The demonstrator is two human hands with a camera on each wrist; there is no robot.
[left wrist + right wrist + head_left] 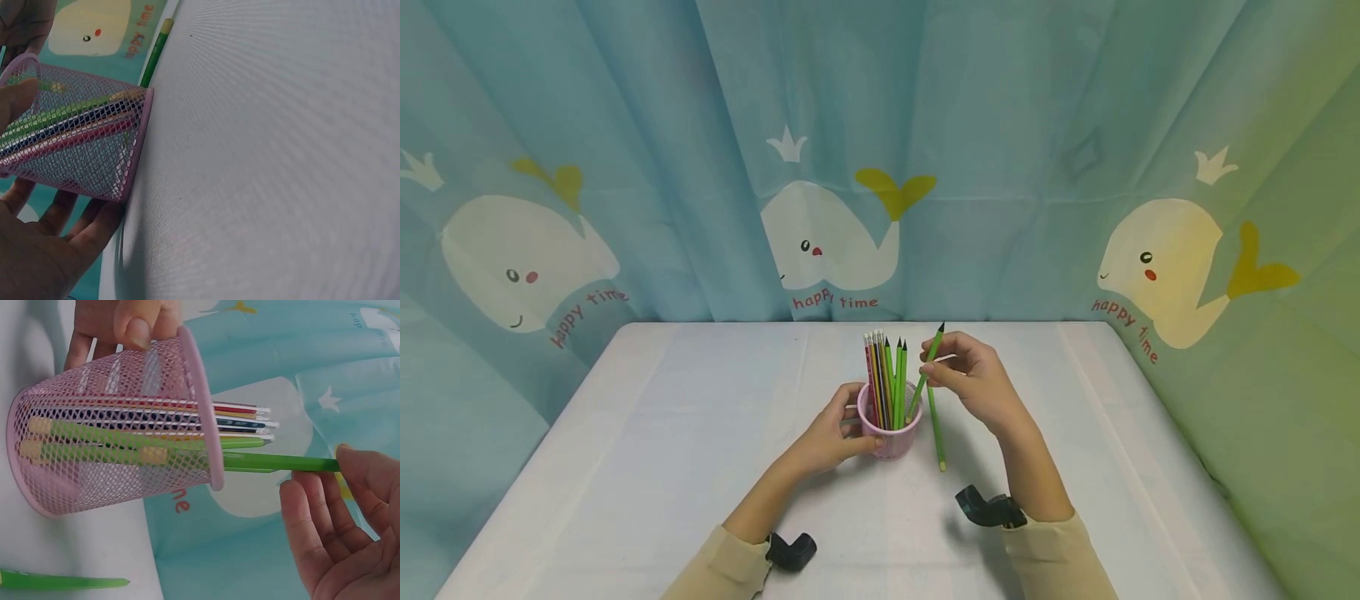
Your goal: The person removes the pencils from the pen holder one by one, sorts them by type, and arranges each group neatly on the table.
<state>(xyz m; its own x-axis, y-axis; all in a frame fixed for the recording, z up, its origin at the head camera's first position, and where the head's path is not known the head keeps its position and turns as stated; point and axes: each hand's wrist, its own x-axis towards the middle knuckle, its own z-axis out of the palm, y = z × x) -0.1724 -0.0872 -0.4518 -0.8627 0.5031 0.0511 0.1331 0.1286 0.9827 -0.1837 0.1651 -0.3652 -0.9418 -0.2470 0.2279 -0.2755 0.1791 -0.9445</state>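
A pink mesh pencil cup (891, 447) stands upright on the table with several pencils in it, some striped and some green (244, 443). My left hand (831, 435) holds the cup from the left, its thumb in front and fingers curled round behind. Pinched between the thumb and fingers of my right hand (976, 379) is a green pencil (312, 464), black tip up. Its yellow lower end (154, 454) is inside the cup, above the cup's bottom. Another green pencil (936, 433) lies on the table just right of the cup, yellow end toward me.
The white table (647, 467) reaches back to a blue curtain (1000, 208) printed with whales. A black curved piece is worn on each wrist, the left one (792, 552) and the right one (988, 507) both close over the table.
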